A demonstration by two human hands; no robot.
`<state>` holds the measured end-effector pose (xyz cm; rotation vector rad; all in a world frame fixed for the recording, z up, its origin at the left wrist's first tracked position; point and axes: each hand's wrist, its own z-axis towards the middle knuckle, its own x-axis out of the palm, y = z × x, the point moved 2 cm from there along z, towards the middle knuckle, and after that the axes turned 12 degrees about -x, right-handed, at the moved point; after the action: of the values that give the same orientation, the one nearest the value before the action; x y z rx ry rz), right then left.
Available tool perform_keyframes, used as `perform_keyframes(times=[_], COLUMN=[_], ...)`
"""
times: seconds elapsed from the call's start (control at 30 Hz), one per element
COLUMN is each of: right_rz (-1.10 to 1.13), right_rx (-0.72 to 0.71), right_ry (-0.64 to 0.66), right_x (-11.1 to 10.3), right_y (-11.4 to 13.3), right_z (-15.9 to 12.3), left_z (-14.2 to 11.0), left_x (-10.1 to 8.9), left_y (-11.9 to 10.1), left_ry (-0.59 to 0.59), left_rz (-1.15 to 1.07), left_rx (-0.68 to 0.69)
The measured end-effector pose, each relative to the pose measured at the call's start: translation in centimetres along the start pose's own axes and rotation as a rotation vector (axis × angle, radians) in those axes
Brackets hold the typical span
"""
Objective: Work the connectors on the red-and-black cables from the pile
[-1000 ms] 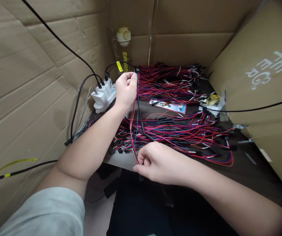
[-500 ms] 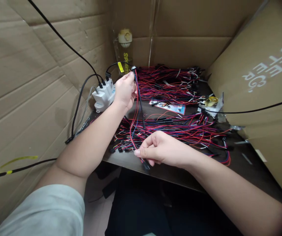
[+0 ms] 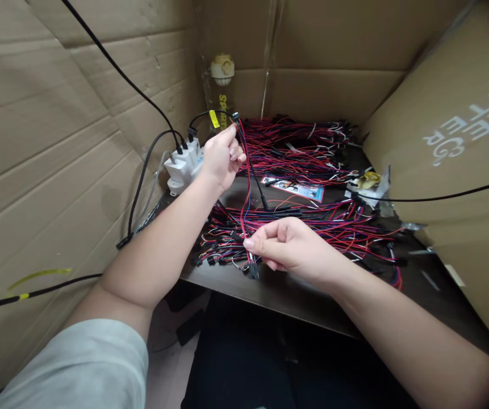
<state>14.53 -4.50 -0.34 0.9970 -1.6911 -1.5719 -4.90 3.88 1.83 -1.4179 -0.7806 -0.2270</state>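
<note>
A thin wire harness (image 3: pixel 244 196) of red, blue and black strands hangs between my two hands. Pinched at its upper end, beside a small dark connector (image 3: pixel 235 116), are the fingertips of my left hand (image 3: pixel 224 158); its other fingers are loosely curled. Lower down, my right hand (image 3: pixel 293 250) grips the same strands between thumb and forefinger, and their black tips (image 3: pixel 253 270) stick out below. One black-sleeved branch (image 3: pixel 263 199) dangles free to the right. A black cable with a yellow tag (image 3: pixel 214 118) runs up to the connector; whether they are joined I cannot tell.
Behind lies a big pile of red and black wire harnesses (image 3: pixel 295 142), with another bundle (image 3: pixel 333 230) nearer on the dark table (image 3: pixel 227 284). A white power adapter (image 3: pixel 184 165) and a bottle (image 3: pixel 222 71) stand left. Cardboard walls (image 3: pixel 23 170) enclose the space; a black cable (image 3: pixel 448 196) crosses right.
My right hand has risen slightly and shifted right with the strands. The lower fingers of my left hand have loosened a little. The whole view has shifted slightly.
</note>
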Motion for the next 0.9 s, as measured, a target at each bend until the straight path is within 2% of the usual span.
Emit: perform_keyframes(times=[0.1, 0.2, 0.3, 0.33, 0.4, 0.47, 0.57, 0.63, 0.67, 0.73, 0.9], right_rz=[0.026, -0.001, 0.002, 0.014, 0.046, 0.077, 0.168, 0.243, 0.273, 0.291, 0.103], right_rx=[-0.119, -0.207, -0.225, -0.223, -0.221, -0.237, -0.277, -0.279, -0.275, -0.273, -0.333], right_ry=[-0.093, -0.176, -0.171, -0.164, -0.169, -0.198, -0.252, -0.280, -0.294, -0.329, -0.432], right_x=[-0.2, -0.1, 0.1, 0.1, -0.2, -0.6, -1.2, -1.4, -1.4, -1.6, -1.7], right_y=[0.7, 1.1, 0.9, 0.8, 0.8, 0.9, 1.0, 0.9, 0.8, 0.6, 0.6], right_z=[-0.2, -0.3, -0.1, 0.0, 0.0, 0.0, 0.0, 0.1, 0.2, 0.3, 0.2], left_z=[-0.5, -1.5, -2.5, -2.8, -3.3, -3.8, -4.7, -5.3, -5.7, -6.1, -6.1], left_x=[0.4, 1.0, 1.0, 0.9, 0.5, -0.1, -0.4, -0.3, 0.0, 0.7, 1.3], left_y=[0.4, 0.8, 0.5, 0.2, -0.4, -1.6, -2.7, -2.4, -2.1, -1.2, -0.3], left_ry=[0.074, 0.206, 0.355, 0.434, 0.674, 0.866, 1.016, 1.122, 1.173, 1.226, 1.118], left_rz=[0.176, 0.354, 0.513, 0.582, 0.787, 0.906, 1.020, 1.165, 1.211, 1.225, 1.107], left_rx=[0.055, 0.086, 0.080, 0.035, -0.232, -0.403, -0.621, -0.765, -0.794, -0.760, -0.616])
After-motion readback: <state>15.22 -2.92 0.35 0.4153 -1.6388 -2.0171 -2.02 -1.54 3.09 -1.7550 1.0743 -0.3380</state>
